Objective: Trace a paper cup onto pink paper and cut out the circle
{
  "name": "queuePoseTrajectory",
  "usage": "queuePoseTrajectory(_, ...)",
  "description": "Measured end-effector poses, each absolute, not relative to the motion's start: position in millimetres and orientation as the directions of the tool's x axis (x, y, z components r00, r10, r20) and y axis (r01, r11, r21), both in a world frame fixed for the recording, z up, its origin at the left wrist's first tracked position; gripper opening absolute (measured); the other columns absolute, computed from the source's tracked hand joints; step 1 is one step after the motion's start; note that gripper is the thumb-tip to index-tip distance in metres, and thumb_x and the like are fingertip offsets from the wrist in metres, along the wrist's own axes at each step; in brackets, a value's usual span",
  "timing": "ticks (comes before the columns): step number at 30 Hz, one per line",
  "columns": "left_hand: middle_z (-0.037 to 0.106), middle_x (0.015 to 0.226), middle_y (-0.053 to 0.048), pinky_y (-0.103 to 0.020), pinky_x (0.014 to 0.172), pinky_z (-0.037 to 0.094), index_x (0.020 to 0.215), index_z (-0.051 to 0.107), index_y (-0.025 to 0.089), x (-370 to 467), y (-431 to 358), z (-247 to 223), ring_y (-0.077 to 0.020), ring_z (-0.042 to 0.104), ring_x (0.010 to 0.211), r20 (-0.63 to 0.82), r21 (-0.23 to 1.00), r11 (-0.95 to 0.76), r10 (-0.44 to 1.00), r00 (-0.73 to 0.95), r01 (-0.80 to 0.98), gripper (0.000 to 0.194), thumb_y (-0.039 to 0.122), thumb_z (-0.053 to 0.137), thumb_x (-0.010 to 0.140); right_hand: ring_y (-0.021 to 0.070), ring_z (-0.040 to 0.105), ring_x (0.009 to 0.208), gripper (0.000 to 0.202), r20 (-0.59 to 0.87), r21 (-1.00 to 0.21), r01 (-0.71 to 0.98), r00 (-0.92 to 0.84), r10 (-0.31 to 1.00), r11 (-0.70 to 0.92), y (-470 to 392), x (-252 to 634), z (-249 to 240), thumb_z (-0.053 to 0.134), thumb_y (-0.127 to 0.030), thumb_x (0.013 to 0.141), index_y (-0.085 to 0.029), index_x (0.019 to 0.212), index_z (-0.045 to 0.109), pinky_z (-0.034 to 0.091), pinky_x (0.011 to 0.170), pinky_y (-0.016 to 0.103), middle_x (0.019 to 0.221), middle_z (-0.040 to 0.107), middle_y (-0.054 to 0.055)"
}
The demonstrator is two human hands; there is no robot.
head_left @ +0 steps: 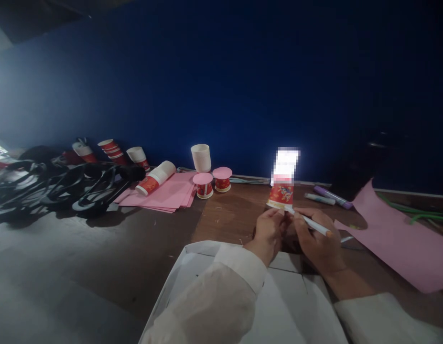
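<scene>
My right hand [319, 239] is closed around a white pen [316, 225] with an orange end, which slants down to the right. Its tip side points toward my left hand [269, 231]. The left fingers are pinched together close to the pen; what they hold, if anything, is too small to make out. Just beyond both hands is a red patterned paper cup [281, 193] with a pale rim at the bottom. Behind its upper part is a bright, pixelated patch.
Pink sheets [164, 198] lie left under a tipped paper cup [156, 177]. Two short red cups with pink discs [202, 179] stand near a white cup [200, 157]. Black scissor-like handles [88, 191] fill the left. Markers [332, 197] and cut pink paper [404, 239] lie right.
</scene>
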State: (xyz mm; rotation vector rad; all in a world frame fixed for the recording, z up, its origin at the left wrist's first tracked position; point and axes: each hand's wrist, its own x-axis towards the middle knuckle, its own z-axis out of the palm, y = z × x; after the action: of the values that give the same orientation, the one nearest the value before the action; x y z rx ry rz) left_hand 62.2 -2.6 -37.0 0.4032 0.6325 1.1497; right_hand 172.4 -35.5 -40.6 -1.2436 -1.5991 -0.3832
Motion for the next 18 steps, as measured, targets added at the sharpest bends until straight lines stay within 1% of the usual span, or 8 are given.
queuePoseTrajectory(2,0.064,0.068,-0.001,-0.023,0.072,0.051,0.07,0.069,0.013,62.5,-2.1,-37.8,-0.0097,0.059,0.064,-0.252,0.604,0.365,0.931,0.265,-0.708,0.022,0.023,0.087,0.064,0.0254,0.072,0.082,0.015,0.847,-0.329,0.852,0.075,0.527,0.408,-35.3,172.3,-40.8,0.059,-0.031,0.095,-0.023,0.093,0.071,0.055,0.081,0.043,0.087,0.077,0.008)
queuePoseTrajectory(8,0.064,0.069,-0.001,-0.025,0.075,0.05,0.071,0.068,0.014,64.0,-0.3,-42.6,-0.0102,0.059,0.066,-0.219,0.63,0.339,0.941,0.259,-0.699,0.028,0.03,0.09,0.063,0.026,0.072,0.083,0.016,0.835,-0.343,0.859,0.092,0.543,0.381,-35.9,171.3,-40.4,0.059,-0.033,0.095,-0.023,0.092,0.071,0.055,0.082,0.044,0.088,0.077,0.008)
queuePoseTrajectory(10,0.063,0.067,0.0,-0.025,0.072,0.048,0.071,0.068,0.014,64.8,0.5,-44.4,-0.0097,0.056,0.063,-0.219,0.655,0.334,0.942,0.253,-0.677,0.029,0.032,0.089,0.065,0.0257,0.072,0.083,0.017,0.831,-0.338,0.859,0.081,0.55,0.384,-36.6,170.4,-39.2,0.058,-0.033,0.096,-0.023,0.092,0.071,0.055,0.082,0.044,0.087,0.076,0.008)
queuePoseTrajectory(12,0.059,0.062,0.001,-0.025,0.067,0.046,0.067,0.066,0.015,66.0,1.6,-45.8,-0.0091,0.052,0.058,-0.238,0.696,0.339,0.941,0.243,-0.633,0.028,0.034,0.087,0.067,0.0256,0.072,0.084,0.016,0.84,-0.323,0.862,0.072,0.537,0.39,-37.4,169.5,-37.8,0.057,-0.032,0.096,-0.023,0.093,0.07,0.055,0.082,0.044,0.087,0.076,0.008)
queuePoseTrajectory(15,0.051,0.053,0.004,-0.025,0.066,0.045,0.057,0.06,0.017,68.1,2.8,-46.8,-0.01,0.05,0.055,-0.249,0.75,0.333,0.943,0.222,-0.572,0.029,0.032,0.083,0.069,0.0252,0.071,0.083,0.014,0.862,-0.281,0.864,0.035,0.506,0.418,-38.1,168.5,-36.3,0.058,-0.029,0.096,-0.023,0.095,0.07,0.054,0.084,0.043,0.088,0.076,0.008)
queuePoseTrajectory(18,0.05,0.052,0.004,-0.026,0.069,0.048,0.054,0.059,0.019,69.6,2.8,-46.5,-0.0111,0.051,0.057,-0.229,0.775,0.297,0.955,0.19,-0.558,0.024,0.025,0.077,0.069,0.025,0.071,0.084,0.012,0.869,-0.257,0.86,0.006,0.496,0.44,-38.0,167.8,-35.7,0.058,-0.028,0.096,-0.023,0.096,0.069,0.053,0.085,0.043,0.089,0.077,0.008)
